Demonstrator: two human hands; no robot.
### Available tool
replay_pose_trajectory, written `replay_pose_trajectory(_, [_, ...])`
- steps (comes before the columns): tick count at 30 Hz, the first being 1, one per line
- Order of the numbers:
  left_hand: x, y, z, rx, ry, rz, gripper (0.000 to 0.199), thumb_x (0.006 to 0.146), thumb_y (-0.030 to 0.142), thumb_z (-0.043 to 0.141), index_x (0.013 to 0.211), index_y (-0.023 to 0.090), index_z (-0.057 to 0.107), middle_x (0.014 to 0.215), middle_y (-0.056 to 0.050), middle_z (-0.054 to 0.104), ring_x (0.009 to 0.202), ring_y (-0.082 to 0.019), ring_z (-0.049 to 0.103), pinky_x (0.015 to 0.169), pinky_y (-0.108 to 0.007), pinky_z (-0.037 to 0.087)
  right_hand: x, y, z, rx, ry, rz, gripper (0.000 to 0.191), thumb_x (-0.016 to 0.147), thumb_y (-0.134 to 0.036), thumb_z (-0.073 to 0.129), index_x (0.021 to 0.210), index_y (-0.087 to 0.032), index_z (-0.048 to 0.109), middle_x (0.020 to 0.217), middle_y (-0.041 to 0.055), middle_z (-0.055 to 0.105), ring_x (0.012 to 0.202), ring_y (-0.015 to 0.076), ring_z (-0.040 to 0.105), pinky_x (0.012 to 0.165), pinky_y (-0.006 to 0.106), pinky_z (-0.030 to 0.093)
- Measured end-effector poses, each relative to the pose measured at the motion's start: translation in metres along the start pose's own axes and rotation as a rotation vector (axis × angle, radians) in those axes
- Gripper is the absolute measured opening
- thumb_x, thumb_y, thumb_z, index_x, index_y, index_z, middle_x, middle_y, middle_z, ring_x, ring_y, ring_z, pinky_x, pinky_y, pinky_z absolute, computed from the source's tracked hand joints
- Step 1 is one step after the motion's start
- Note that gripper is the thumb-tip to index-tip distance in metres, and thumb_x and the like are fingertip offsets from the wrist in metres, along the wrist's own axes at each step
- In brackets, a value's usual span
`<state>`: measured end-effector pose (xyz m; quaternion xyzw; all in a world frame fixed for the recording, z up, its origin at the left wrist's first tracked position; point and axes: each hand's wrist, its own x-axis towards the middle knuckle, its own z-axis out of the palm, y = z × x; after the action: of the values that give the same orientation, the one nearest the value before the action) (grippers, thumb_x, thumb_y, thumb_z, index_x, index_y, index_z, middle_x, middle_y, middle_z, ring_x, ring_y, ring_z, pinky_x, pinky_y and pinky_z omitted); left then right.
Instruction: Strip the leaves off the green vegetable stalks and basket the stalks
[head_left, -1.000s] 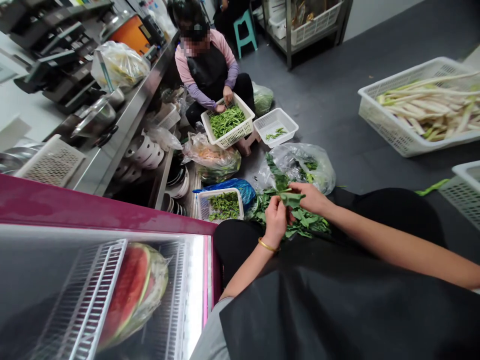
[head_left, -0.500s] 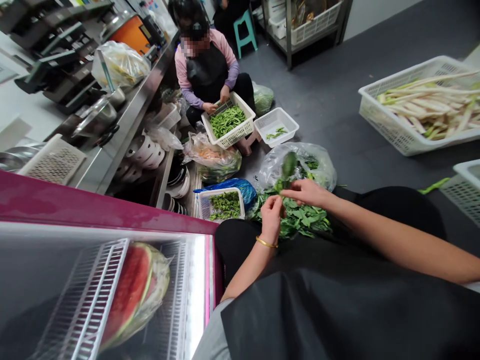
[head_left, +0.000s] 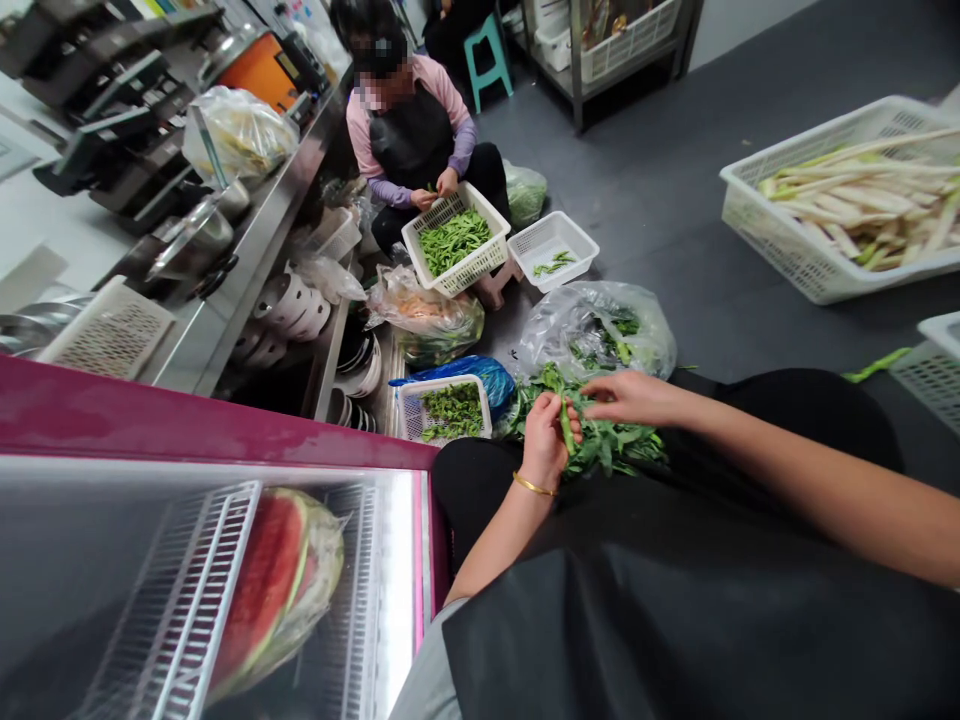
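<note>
My left hand (head_left: 546, 435) is closed around a green vegetable stem (head_left: 566, 425), which stands upright with a small leafy top. Just to its right, my right hand (head_left: 626, 398) has its fingers stretched toward the stem, with a small gap between the hands and nothing visible in it. Beneath both hands lies a heap of leafy greens (head_left: 615, 445). Beyond it sits a clear plastic bag (head_left: 649, 325) with more greens inside. To the left of the heap is a small white basket (head_left: 409, 415) holding short green pieces.
A co-worker (head_left: 412, 130) sits ahead with a basket of green peppers (head_left: 454, 240). A white basket (head_left: 555, 235) holds a few peppers. Long pale stalks (head_left: 877, 200) fill a crate at right. On the left stand a steel counter (head_left: 255, 235) and a lit fridge with cut watermelon (head_left: 262, 570).
The dark leaf held up between my hands is gone from there. My right hand has drawn slightly right, away from the left, which now shows the stem in its grip.
</note>
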<state>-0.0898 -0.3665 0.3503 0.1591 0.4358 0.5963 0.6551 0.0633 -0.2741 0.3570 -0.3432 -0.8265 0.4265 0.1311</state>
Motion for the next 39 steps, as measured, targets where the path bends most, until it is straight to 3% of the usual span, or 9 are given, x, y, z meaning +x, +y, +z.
replay_pose_trajectory(3, [-0.002, -0.006, 0.008, 0.039, -0.031, -0.031, 0.035, 0.068, 0.04, 0.072, 0.079, 0.019, 0.046, 0.059, 0.004, 0.054, 0.042, -0.008, 0.046, 0.039, -0.019, 0.032, 0.018, -0.017, -0.002, 0.101, 0.049, 0.059, 0.034, 0.083, -0.049, 0.049, 0.075, -0.017, 0.058, 0.061, 0.0012, 0.059, 0.053, 0.0131, 0.052, 0.051, 0.024, 0.034])
replay_pose_trajectory(6, [0.003, -0.008, 0.012, 0.002, 0.069, -0.022, 0.035, 0.067, 0.038, 0.072, 0.075, 0.019, 0.044, 0.057, 0.006, 0.049, 0.043, -0.006, 0.044, 0.042, -0.018, 0.032, 0.0, -0.032, 0.019, -0.17, 0.272, -0.133, 0.028, 0.086, -0.036, 0.045, 0.068, -0.018, 0.056, 0.066, 0.0059, 0.059, 0.057, 0.0146, 0.051, 0.054, 0.027, 0.033])
replay_pose_trajectory(10, [0.012, -0.007, 0.013, 0.017, 0.191, 0.011, 0.034, 0.068, 0.037, 0.072, 0.077, 0.018, 0.046, 0.059, 0.006, 0.048, 0.048, -0.005, 0.046, 0.047, -0.018, 0.035, -0.038, -0.026, 0.033, -0.268, 0.03, -0.409, 0.026, 0.084, -0.04, 0.054, 0.067, -0.022, 0.059, 0.063, 0.0038, 0.058, 0.053, 0.0153, 0.047, 0.051, 0.03, 0.028])
replay_pose_trajectory(16, [0.017, -0.013, 0.026, 0.126, 0.109, 0.069, 0.032, 0.062, 0.03, 0.077, 0.078, 0.019, 0.052, 0.067, 0.005, 0.05, 0.055, -0.008, 0.052, 0.047, -0.019, 0.039, -0.002, -0.001, -0.009, 0.043, 0.149, 0.088, 0.035, 0.081, -0.048, 0.057, 0.06, -0.02, 0.055, 0.054, 0.0002, 0.052, 0.05, 0.0127, 0.043, 0.051, 0.027, 0.03])
replay_pose_trajectory(21, [0.023, -0.014, 0.041, 0.151, 0.102, -0.015, 0.024, 0.064, 0.023, 0.076, 0.07, 0.02, 0.053, 0.063, 0.004, 0.051, 0.054, -0.01, 0.052, 0.044, -0.021, 0.04, 0.021, 0.008, -0.014, 0.123, 0.3, 0.072, 0.031, 0.075, -0.028, 0.063, 0.052, -0.021, 0.042, 0.052, -0.0011, 0.045, 0.053, 0.0121, 0.037, 0.055, 0.029, 0.033])
replay_pose_trajectory(28, [0.054, 0.005, 0.074, 0.253, 0.077, -0.023, 0.017, 0.07, 0.029, 0.074, 0.075, 0.024, 0.059, 0.069, 0.005, 0.06, 0.057, -0.007, 0.053, 0.047, -0.017, 0.04, 0.009, 0.033, -0.033, 0.337, 0.324, 0.11, 0.012, 0.084, -0.015, 0.052, 0.078, -0.015, 0.063, 0.064, -0.0018, 0.06, 0.059, 0.0112, 0.054, 0.06, 0.024, 0.043])
replay_pose_trajectory(30, [0.07, 0.011, 0.089, 0.289, 0.076, 0.078, 0.022, 0.066, 0.03, 0.078, 0.077, 0.022, 0.059, 0.071, 0.005, 0.061, 0.062, -0.009, 0.057, 0.054, -0.019, 0.044, -0.002, 0.038, -0.054, 0.216, 0.386, 0.056, 0.009, 0.082, -0.022, 0.061, 0.084, -0.014, 0.065, 0.081, 0.0044, 0.066, 0.074, 0.0159, 0.059, 0.07, 0.028, 0.045])
replay_pose_trajectory(33, [0.101, 0.006, 0.126, 0.255, -0.002, 0.084, 0.024, 0.064, 0.031, 0.079, 0.075, 0.021, 0.06, 0.08, 0.003, 0.067, 0.078, -0.014, 0.063, 0.074, -0.028, 0.051, -0.019, 0.047, -0.092, 0.124, 0.441, 0.008, 0.04, 0.073, -0.047, 0.072, 0.098, -0.017, 0.065, 0.102, 0.0097, 0.065, 0.09, 0.0229, 0.06, 0.079, 0.034, 0.047])
replay_pose_trajectory(39, [0.155, -0.056, 0.238, 0.443, -0.29, -0.092, 0.032, 0.071, 0.037, 0.073, 0.099, 0.024, 0.068, 0.112, -0.005, 0.067, 0.11, -0.021, 0.059, 0.087, -0.03, 0.049, -0.068, 0.131, -0.167, 0.41, 0.771, 0.245, 0.015, 0.078, -0.039, 0.063, 0.077, -0.024, 0.063, 0.079, -0.0063, 0.067, 0.074, 0.0146, 0.061, 0.073, 0.028, 0.05])
